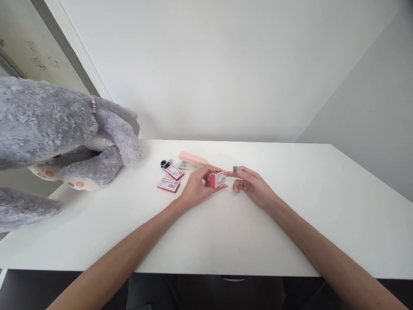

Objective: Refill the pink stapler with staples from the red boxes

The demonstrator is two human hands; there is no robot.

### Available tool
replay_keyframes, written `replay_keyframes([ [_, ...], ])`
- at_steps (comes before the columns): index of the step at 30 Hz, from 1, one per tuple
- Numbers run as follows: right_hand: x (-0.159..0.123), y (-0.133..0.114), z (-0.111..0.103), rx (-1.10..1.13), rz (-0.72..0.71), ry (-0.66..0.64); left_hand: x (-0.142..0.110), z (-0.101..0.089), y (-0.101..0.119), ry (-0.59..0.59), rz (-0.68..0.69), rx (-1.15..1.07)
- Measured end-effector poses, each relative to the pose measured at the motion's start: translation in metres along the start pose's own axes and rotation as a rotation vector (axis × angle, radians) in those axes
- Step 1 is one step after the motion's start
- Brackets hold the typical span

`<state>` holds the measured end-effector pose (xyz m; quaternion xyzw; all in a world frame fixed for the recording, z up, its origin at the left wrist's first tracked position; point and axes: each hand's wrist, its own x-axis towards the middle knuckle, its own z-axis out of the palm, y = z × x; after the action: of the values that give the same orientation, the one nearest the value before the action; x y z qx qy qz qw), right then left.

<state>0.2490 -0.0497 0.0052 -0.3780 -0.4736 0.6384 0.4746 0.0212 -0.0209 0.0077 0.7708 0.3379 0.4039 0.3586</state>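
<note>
My left hand grips a small red-and-white staple box between thumb and fingers, just above the table. To its right, my right hand pinches a small grey strip of staples between thumb and fingertips. The right forefinger points towards the box's right end, close to it. Behind my left hand lies a pink stapler, partly covered by the hand. Left of the stapler are a black-and-silver staple remover and two more red-and-white boxes, one upper and one lower.
A big grey plush toy sits on the left of the white table, its feet resting on the tabletop. A plain white wall rises along the table's back edge. My legs are below the front edge.
</note>
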Motion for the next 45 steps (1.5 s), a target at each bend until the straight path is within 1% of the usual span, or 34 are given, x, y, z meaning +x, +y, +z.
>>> replay_keyframes([
  [4, -0.001, -0.002, -0.001, 0.071, 0.034, -0.046, 0.000, -0.001, 0.002, -0.004, -0.035, -0.017],
  [10, -0.001, -0.004, -0.004, 0.096, 0.085, -0.054, -0.001, 0.000, 0.008, -0.005, -0.059, -0.085],
  [15, -0.001, -0.004, -0.004, 0.071, 0.105, -0.035, -0.001, -0.001, 0.014, -0.056, -0.171, -0.117],
  [18, -0.001, -0.004, -0.003, 0.056, 0.093, -0.030, 0.001, -0.002, 0.018, -0.119, -0.222, -0.184],
  [22, 0.001, -0.002, -0.001, 0.006, 0.096, 0.027, 0.005, -0.004, 0.018, -0.236, -0.254, -0.388],
  [24, 0.001, -0.001, 0.000, -0.021, 0.069, 0.055, 0.006, -0.004, 0.016, -0.291, -0.298, -0.479],
  [26, 0.000, -0.001, 0.002, -0.045, 0.035, 0.053, 0.007, -0.005, 0.013, -0.331, -0.347, -0.530],
  [28, -0.001, -0.001, 0.004, -0.058, 0.015, 0.034, 0.007, -0.005, 0.011, -0.346, -0.376, -0.551],
  [31, -0.003, 0.001, 0.006, -0.087, 0.002, -0.008, 0.006, -0.005, 0.013, -0.359, -0.382, -0.526],
  [36, -0.003, 0.005, 0.005, -0.177, -0.008, -0.057, 0.004, -0.006, 0.022, -0.389, -0.366, -0.374],
  [42, -0.001, 0.007, 0.004, -0.194, -0.005, -0.025, 0.004, -0.007, 0.025, -0.454, -0.358, -0.310],
  [45, 0.000, 0.008, 0.004, -0.179, -0.022, 0.030, 0.004, -0.006, 0.023, -0.462, -0.363, -0.309],
])
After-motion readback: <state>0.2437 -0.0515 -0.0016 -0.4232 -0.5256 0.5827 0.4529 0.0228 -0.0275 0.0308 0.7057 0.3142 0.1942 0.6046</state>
